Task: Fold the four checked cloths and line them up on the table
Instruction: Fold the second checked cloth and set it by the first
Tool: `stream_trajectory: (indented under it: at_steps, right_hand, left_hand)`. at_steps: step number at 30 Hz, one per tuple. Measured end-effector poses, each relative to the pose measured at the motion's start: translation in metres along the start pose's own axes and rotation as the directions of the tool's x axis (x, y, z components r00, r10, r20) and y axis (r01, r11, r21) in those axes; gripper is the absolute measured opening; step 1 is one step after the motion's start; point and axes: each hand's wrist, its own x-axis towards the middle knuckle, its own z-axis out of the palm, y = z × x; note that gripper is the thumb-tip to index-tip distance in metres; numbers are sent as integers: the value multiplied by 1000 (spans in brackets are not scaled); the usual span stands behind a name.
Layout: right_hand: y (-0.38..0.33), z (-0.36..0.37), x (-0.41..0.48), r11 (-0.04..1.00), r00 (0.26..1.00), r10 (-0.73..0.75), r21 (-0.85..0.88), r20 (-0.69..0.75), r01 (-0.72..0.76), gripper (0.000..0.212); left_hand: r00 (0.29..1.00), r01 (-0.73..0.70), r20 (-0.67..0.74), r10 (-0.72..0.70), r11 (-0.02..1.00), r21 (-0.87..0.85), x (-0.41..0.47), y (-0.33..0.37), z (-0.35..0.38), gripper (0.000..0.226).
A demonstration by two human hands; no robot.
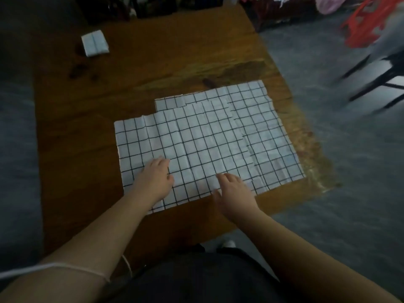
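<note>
Stack of checked cloths (207, 138), white with dark grid lines, spread flat on near-right part of wooden table (153, 62), reaching almost to right edge. Looks like three layers, offset, lower ones peeking out at far side and right; exact count hard to confirm. One folded cloth (95, 43), small squarish packet, well apart at far-left of table. Left hand (156, 178) palm down on near-left part of top layer, fingers straight and close together, resting or pressing, no pinch. Right hand (235, 193) laid over near edge of top layer, fingers loosely spread, thumb beside hem; no cloth seen lifted between thumb and fingers. Handling, as judged: thin, light, soft woven fabric, no stiffness, crease lines visible, so likely to flop and drag when lifted. Probably little grip between layers, so easy to pull lower ones askew along with top one. Best taken at two near corners or along near hem of top layer only, thumb under and fingers over, then carried to far edge and flattened with palm. Not fragile; no risk beyond crooked fold. Writing: none readable anywhere, no brand, tag or label visible on cloths or table. Motion blur at right on dark chair (382, 71) and red item (367, 22) above grey floor (328, 193); too smeared to identify further.
</note>
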Motion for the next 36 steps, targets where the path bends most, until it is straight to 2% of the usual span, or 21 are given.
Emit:
stream_trajectory:
  at_steps: [5, 8, 14, 21, 30, 36]
  right_hand:
    - [-22, 30, 26, 955, 960, -238, -145, 149, 259, 56]
    - [-20, 38, 34, 910, 927, -313, -215, 204, 355, 58]
    - [-2, 25, 56, 808, 880, -380, -361, 284, 465, 60]
    - [-27, 4, 115, 728, 848, -457, -435, 267, 529, 53]
    - [-33, 8, 117, 743, 863, -461, -441, 208, 504, 63]
    - [-24, 37, 44, 744, 808, -518, -318, 281, 588, 72]
  left_hand:
    - [993, 119, -7, -119, 993, 3, 22, -41, 4, 58]
    - [991, 129, -21, -130, 992, -12, 14, -50, 8, 60]
    - [963, 264, -49, -267, 963, -48, -27, -52, 20, 55]
    - [906, 418, -10, -422, 900, -126, -76, -38, 46, 57]
    - [920, 380, -50, -388, 917, -119, -107, 6, 85, 58]
    - [945, 253, -171, -278, 955, -154, -124, -13, 92, 56]
